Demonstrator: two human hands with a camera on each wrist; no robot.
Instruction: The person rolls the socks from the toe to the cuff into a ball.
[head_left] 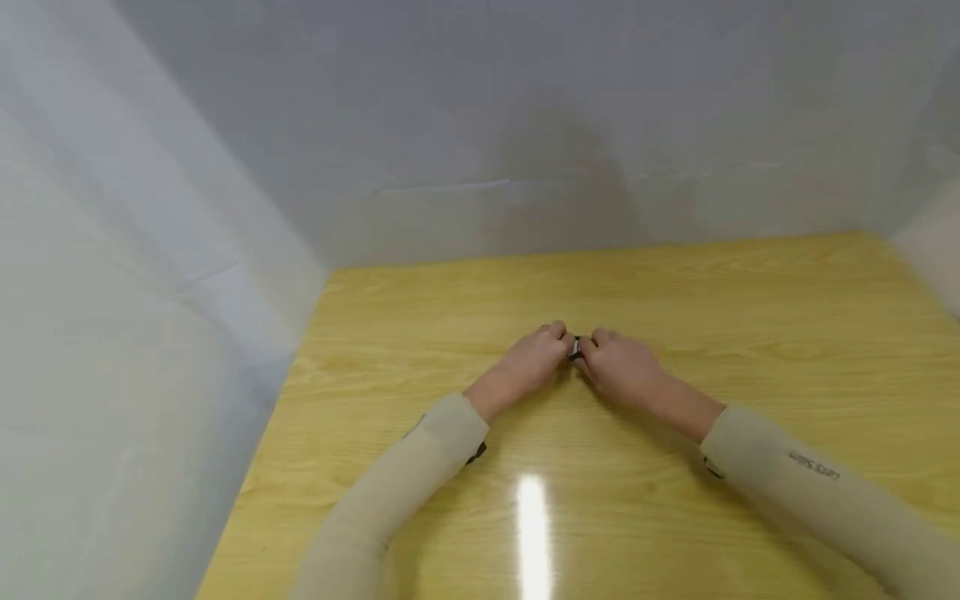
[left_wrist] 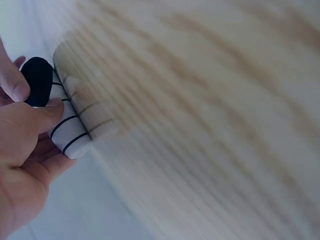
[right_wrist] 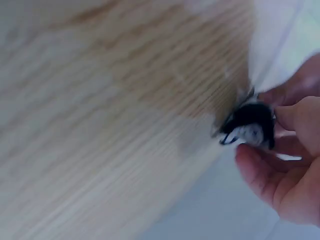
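Note:
A small rolled white piece with thin dark stripes and a black end (left_wrist: 65, 112) sits between my two hands at the middle of the wooden table (head_left: 675, 283). My left hand (head_left: 528, 362) pinches it from the left; thumb and fingers curl around it in the left wrist view. My right hand (head_left: 618, 367) grips its black end (right_wrist: 250, 125) from the right. In the head view only a sliver of the piece (head_left: 575, 348) shows between the fingertips. Both hands rest low on the tabletop.
White sheeting walls (head_left: 150, 250) close off the table on the left, back and far right. A bright light reflection (head_left: 532, 525) lies on the glossy wood near the front. Beige sleeves (head_left: 405, 483) cover both forearms.

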